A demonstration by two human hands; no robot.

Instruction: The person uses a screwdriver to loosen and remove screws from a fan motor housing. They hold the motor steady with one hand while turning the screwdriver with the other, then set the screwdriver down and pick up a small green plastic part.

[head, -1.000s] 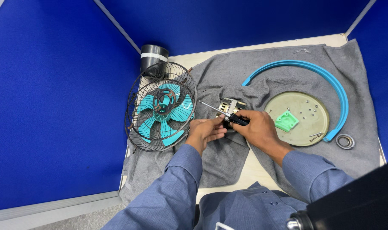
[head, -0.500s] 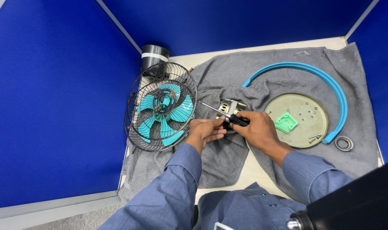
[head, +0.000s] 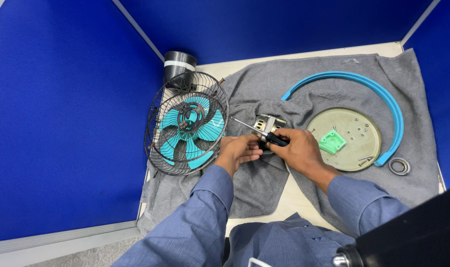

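Grey cloth (head: 264, 183) under the small motor (head: 267, 123); left hand (head: 241, 151) closed, steadying it, right hand (head: 296, 148) gripping screwdriver (head: 258, 131). Likely screw work in progress; next calls for steady tip seating.

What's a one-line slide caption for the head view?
Both hands, left and right, at a small motor, right gripping a screwdriver, beside a caged teal fan.

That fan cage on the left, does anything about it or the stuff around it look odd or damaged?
The wire fan cage looks rusty and sits tilted, hanging past the grey cloth edge. Loose screws lie on the round base plate. Both hands meet at the small motor, with a screwdriver.
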